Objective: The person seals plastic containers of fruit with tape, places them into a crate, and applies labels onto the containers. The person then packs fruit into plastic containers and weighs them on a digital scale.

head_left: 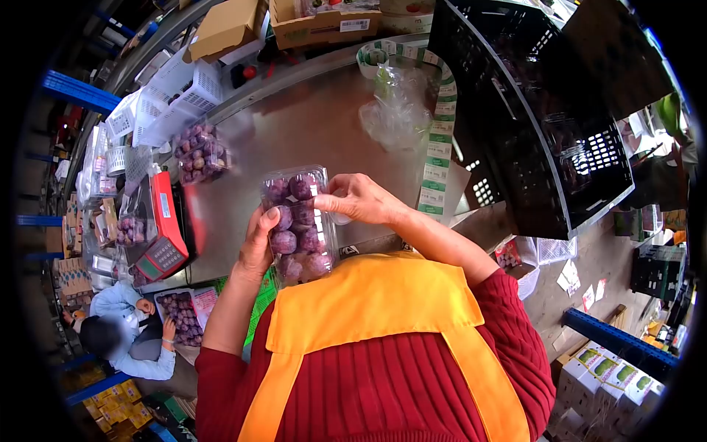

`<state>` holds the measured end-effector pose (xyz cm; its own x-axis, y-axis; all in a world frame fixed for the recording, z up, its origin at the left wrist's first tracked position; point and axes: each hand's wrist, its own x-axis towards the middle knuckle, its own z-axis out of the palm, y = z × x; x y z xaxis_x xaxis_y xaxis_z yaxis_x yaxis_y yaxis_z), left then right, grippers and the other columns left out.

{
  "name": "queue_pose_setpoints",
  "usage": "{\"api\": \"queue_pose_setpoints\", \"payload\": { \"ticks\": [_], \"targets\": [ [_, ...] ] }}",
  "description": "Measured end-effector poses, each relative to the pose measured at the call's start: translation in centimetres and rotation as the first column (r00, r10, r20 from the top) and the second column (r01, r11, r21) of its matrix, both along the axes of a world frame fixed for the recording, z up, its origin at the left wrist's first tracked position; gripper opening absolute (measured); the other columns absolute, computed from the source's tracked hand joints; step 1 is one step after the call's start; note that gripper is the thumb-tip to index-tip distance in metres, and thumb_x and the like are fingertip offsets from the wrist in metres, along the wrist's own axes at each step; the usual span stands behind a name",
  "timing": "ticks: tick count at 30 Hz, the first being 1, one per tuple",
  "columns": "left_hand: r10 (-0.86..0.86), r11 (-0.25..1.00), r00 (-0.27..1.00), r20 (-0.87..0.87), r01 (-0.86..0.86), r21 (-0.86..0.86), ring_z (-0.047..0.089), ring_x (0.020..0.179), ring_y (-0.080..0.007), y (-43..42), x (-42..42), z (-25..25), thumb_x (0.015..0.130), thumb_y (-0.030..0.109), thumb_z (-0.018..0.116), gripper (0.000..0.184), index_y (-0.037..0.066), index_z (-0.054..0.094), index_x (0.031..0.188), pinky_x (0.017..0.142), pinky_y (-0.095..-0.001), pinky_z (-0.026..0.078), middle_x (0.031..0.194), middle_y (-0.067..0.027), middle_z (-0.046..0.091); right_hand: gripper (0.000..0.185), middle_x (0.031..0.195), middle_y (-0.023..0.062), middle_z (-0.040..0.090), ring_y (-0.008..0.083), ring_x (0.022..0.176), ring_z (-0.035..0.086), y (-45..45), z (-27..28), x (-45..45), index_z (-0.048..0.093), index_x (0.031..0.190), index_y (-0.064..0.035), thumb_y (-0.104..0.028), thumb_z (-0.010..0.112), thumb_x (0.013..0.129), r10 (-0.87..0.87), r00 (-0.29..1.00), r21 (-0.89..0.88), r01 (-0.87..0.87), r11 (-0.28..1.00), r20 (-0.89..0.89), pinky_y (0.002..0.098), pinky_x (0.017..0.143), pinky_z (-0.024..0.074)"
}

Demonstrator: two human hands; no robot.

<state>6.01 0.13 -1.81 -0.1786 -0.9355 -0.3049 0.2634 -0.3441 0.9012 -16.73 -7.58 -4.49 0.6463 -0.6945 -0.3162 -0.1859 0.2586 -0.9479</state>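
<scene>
A clear plastic clamshell of plums [300, 239] is held between my two hands above the near edge of the metal table [309, 110]. My left hand [259, 237] grips its left side, thumb on the lid. On its right side, my right hand [357, 200] has the thumb over the top and the fingers behind the edge. Its lid appears closed over several dark purple plums. Beyond the hands lies a crumpled heap of clear plastic [398, 118], beside a long strip of green and white labels [437, 151].
Left on the table are a bag of plums [200, 151] and a red scale [163, 232]. Black crates [515, 110] stand at the right; cardboard boxes [324, 26] line the back. At lower left, a person in a light blue top [121, 309] sits by a crate of plums [179, 317].
</scene>
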Motion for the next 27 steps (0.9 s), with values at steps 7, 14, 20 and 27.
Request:
{"api": "queue_pose_setpoints", "payload": {
  "ticks": [7,14,20,27],
  "targets": [
    [0.001,0.975,0.985,-0.172,0.037,0.219,0.063,0.107,-0.0217,-0.5,-0.6,-1.3,0.087,0.048,0.061,0.066,0.002,0.05,0.133,0.094,-0.0378,0.052,0.121,-0.0112,0.062,0.052,0.087,0.0063,0.068,0.0131,0.074,0.065,0.5,-1.1,-4.3,0.063,0.114,0.0002,-0.047,0.065,0.092,-0.097,0.995,-0.11,0.096,0.989,0.003,0.0276,0.07,0.0528],
    [-0.171,0.983,0.983,-0.073,0.175,0.056,0.061,0.109,-0.0199,-2.3,-0.9,-0.8,0.084,0.044,0.065,0.069,-0.001,0.048,0.133,0.096,-0.0361,0.05,0.123,-0.011,0.061,0.023,0.083,0.0011,0.07,0.0084,0.078,0.065,-0.1,-2.6,-5.5,0.075,0.097,-0.0034,-0.024,0.071,0.089,0.025,0.955,-0.067,-0.005,0.998,0.297,0.0245,0.07,0.0504],
    [-0.172,0.985,0.985,0.009,0.172,0.013,0.061,0.108,-0.0193,-2.5,-1.8,0.9,0.082,0.045,0.07,0.071,-0.002,0.05,0.131,0.097,-0.0344,0.048,0.12,-0.0103,0.062,0.022,0.083,0.0019,0.071,0.0083,0.078,0.063,0.3,-2.2,-5.6,0.076,0.091,-0.0035,-0.024,0.072,0.085,-0.08,0.943,0.051,0.067,0.996,0.322,0.0241,0.07,0.0491],
    [-0.183,0.983,0.982,0.042,0.183,0.003,0.061,0.106,-0.019,-2.3,-2.1,1.5,0.081,0.047,0.071,0.073,-0.002,0.05,0.13,0.096,-0.0342,0.048,0.119,-0.01,0.061,0.02,0.081,0.0031,0.07,0.009,0.078,0.062,0.4,-1.8,-6.0,0.075,0.085,-0.0017,-0.021,0.074,0.081,-0.016,0.929,0.016,0.011,1.0,0.37,0.0258,0.07,0.0485]
  ]
}}
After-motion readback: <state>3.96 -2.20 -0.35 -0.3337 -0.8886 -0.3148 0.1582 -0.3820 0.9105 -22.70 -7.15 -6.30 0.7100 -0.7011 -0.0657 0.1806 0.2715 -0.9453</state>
